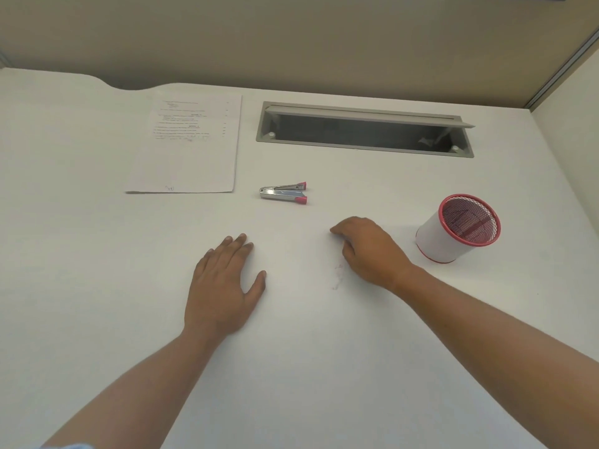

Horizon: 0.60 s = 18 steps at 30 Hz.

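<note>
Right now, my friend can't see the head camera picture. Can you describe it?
Two bare hands rest on a white desk, the left hand flat, the right hand with curled fingers. Near them are a small silver stapler with pink tips, a printed paper sheet and a white cup with a red mesh rim.

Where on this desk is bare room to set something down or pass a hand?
Bare desk: the stretch left of the left hand, below the paper sheet; the area between it and the right hand; the strip between staple remover and pen cup. Tightest: right hand to pen cup. The cable slot is a hole.
</note>
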Each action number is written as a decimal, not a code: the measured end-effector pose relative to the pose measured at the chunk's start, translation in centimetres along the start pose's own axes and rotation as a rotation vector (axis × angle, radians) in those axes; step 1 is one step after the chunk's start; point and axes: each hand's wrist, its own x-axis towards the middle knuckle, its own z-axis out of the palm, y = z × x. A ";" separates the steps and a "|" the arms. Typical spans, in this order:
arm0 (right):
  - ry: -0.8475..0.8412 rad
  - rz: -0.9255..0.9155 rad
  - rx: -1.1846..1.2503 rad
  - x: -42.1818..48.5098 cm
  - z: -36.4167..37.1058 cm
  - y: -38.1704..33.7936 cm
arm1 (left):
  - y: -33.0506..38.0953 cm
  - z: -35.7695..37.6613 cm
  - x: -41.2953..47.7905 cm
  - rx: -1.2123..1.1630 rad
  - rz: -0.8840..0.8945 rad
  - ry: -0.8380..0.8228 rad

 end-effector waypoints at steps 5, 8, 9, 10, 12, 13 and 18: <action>-0.080 -0.004 -0.140 3.0 -0.1 -1.0 | 0.0 0.0 0.0 0.003 -0.003 -0.002; -0.082 -0.100 -0.200 2.6 -0.1 -1.3 | -0.1 0.0 0.0 0.002 -0.004 -0.002; -0.077 -0.144 -0.203 1.8 -0.1 -1.2 | -0.1 0.0 0.0 0.001 -0.005 -0.003; -0.070 -0.191 -0.205 0.8 -0.1 -1.1 | 0.0 0.0 0.0 0.000 -0.006 -0.003; -0.057 -0.270 -0.210 -1.8 0.0 -0.8 | 0.0 0.0 0.0 0.002 -0.006 -0.005; -0.067 -0.287 -0.205 -3.1 0.1 -0.7 | 0.1 0.0 0.0 0.003 -0.008 -0.005; -0.063 -0.097 0.001 -4.7 -0.4 -0.2 | 0.1 -0.1 0.0 0.009 -0.009 -0.010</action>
